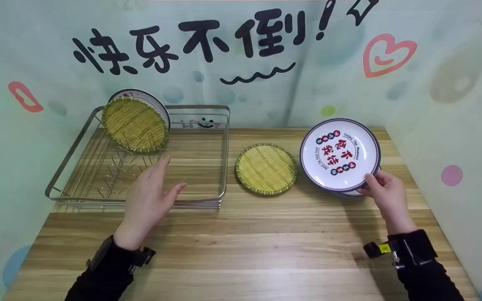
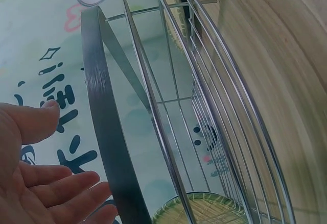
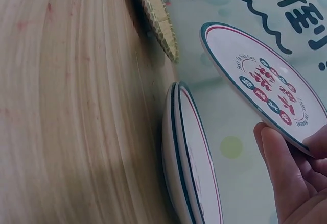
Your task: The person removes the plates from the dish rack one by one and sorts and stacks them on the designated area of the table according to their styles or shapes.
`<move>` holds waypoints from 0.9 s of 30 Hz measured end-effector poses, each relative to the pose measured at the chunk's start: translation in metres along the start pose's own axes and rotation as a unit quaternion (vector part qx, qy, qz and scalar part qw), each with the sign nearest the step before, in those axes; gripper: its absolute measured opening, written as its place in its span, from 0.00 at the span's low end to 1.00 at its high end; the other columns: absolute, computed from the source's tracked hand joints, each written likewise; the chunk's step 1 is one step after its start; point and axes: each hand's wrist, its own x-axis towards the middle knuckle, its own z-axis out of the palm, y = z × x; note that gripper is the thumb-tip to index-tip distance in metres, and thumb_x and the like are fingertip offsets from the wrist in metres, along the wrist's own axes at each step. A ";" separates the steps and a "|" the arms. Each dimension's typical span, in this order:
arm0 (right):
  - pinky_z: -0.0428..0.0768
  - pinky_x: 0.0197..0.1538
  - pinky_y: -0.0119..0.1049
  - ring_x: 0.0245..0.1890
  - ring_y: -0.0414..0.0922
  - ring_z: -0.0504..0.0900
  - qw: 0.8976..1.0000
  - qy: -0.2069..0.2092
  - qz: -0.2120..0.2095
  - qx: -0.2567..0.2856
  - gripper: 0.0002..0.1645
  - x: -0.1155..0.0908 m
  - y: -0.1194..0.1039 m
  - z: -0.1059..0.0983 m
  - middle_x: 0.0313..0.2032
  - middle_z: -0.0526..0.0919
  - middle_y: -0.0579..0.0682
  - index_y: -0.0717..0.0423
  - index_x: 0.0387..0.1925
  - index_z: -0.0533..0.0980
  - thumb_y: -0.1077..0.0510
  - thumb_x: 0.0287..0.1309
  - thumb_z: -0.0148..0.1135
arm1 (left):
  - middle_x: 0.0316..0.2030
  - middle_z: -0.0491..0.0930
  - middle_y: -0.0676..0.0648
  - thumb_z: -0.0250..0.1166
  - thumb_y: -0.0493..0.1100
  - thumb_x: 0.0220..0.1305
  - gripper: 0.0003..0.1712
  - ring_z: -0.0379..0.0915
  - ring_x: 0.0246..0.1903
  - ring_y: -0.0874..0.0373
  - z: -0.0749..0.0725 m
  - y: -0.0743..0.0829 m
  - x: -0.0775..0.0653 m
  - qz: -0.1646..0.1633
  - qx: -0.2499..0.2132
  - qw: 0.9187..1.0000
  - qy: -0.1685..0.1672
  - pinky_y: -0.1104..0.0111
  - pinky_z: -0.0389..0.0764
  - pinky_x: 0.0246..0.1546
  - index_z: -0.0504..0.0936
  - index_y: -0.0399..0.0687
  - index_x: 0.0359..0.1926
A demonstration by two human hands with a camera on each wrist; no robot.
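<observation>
My right hand pinches the rim of a white plate with a blue edge and red lettering. In the right wrist view that plate is raised above a short stack of similar plates on the table. My left hand has its fingers extended over the front of a metal wire dish rack and holds nothing. Inside the rack, at its back left, a round woven mat leans in front of another white plate, which it mostly covers.
A second woven mat lies on the wooden table between the rack and the plates. Wire dividers stand along the rack's floor. A printed backdrop closes off the back and both sides.
</observation>
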 end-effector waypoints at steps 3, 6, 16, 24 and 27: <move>0.85 0.40 0.29 0.29 0.36 0.84 1.000 -0.007 0.021 0.001 0.26 0.002 0.003 -0.006 0.32 0.81 0.43 0.84 0.59 0.64 0.64 0.71 0.52 | 0.63 0.69 0.28 0.74 0.44 0.58 0.44 0.67 0.61 0.32 -0.001 -0.003 0.000 -0.008 0.006 1.000 -0.007 0.45 0.65 0.65 0.63 0.28 0.68; 0.84 0.41 0.29 0.29 0.36 0.85 0.999 -0.017 0.038 0.006 0.28 0.004 0.005 -0.011 0.32 0.81 0.43 0.84 0.61 0.62 0.63 0.71 0.51 | 0.63 0.68 0.27 0.73 0.43 0.58 0.44 0.66 0.62 0.31 -0.002 -0.005 0.001 -0.012 0.004 1.000 -0.013 0.44 0.64 0.66 0.63 0.28 0.68; 0.84 0.41 0.29 0.28 0.37 0.84 0.996 -0.030 0.080 0.039 0.28 0.009 0.008 -0.022 0.31 0.80 0.45 0.85 0.60 0.60 0.62 0.72 0.49 | 0.62 0.69 0.27 0.73 0.42 0.58 0.43 0.67 0.60 0.31 -0.008 -0.012 0.002 -0.014 0.013 1.000 -0.010 0.44 0.66 0.65 0.63 0.27 0.68; 0.84 0.44 0.30 0.31 0.36 0.84 0.991 -0.050 0.117 0.034 0.21 0.014 0.015 -0.030 0.36 0.77 0.49 0.80 0.54 0.65 0.62 0.73 0.47 | 0.61 0.70 0.26 0.73 0.41 0.58 0.43 0.68 0.59 0.31 -0.009 -0.020 0.002 -0.011 0.023 1.000 -0.005 0.42 0.67 0.63 0.63 0.27 0.68; 0.83 0.46 0.30 0.32 0.36 0.84 0.988 -0.061 0.141 0.025 0.27 0.017 0.016 -0.031 0.39 0.75 0.50 0.81 0.61 0.61 0.60 0.74 0.47 | 0.60 0.71 0.26 0.74 0.40 0.57 0.43 0.70 0.57 0.31 -0.010 -0.021 0.002 -0.007 0.031 0.999 0.002 0.42 0.70 0.60 0.64 0.26 0.67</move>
